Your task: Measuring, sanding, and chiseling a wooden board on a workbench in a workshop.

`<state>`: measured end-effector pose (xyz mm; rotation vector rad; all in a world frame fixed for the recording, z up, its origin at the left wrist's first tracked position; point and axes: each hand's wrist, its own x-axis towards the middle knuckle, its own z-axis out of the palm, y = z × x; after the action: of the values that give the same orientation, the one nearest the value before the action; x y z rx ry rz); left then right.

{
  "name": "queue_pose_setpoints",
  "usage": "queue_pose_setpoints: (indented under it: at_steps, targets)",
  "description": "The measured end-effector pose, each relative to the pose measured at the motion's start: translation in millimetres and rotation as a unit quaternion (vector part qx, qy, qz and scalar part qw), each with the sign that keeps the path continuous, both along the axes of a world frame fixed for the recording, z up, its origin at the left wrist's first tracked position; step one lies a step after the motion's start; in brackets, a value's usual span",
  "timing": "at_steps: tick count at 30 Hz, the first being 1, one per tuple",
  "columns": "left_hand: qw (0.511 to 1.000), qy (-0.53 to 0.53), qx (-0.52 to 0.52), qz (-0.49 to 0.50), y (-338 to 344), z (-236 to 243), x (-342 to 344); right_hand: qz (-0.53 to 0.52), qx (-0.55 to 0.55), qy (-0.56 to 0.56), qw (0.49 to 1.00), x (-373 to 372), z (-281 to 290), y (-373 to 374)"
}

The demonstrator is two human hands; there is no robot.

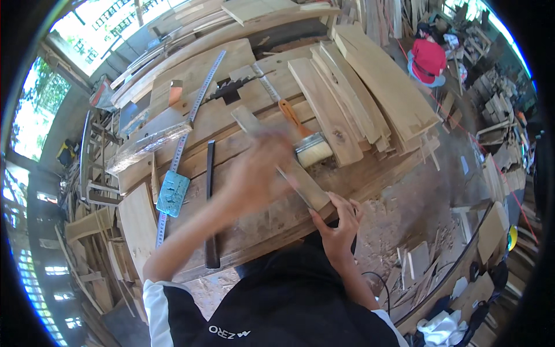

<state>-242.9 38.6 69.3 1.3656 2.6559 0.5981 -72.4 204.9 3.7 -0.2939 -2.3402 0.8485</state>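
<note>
A narrow wooden strip (311,189) lies slantwise across the workbench (251,225), from the middle of the bench toward its near edge. My right hand (340,222) grips the near end, thumb on one side and fingers curled round the other. Over the middle of the strip is my left hand (260,168), smeared by motion. Its fingers are too blurred to read, and whether it holds anything is hidden. Just right of it lies a wide paintbrush (313,150) with an orange handle and pale bristles. To the left rests a long dark tool (211,208), like a chisel or file.
A measuring tape (202,92) runs across the bench, partly under a blue speckled block (173,194). Beside it lies a plastic-wrapped bundle (149,147). Several boards (378,81) are stacked at the right. A person in red (426,58) crouches at the far right.
</note>
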Motion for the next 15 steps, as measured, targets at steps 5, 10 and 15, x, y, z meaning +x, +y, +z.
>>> queue_pose_setpoints:
  at_steps: [5,10,15]
  targets:
    - [0.986,0.008,-0.004,-0.166,5,-9,13,-0.01,-0.017,-0.02,1.0,2,-2,4]
    - [0.997,0.02,0.052,-0.048,-7,-8,11,-0.009,-0.047,-0.002,0.999,-8,-10,4]
    - [0.986,-0.013,0.068,-0.152,6,-11,11,-0.006,-0.077,-0.001,0.997,-6,-16,7]
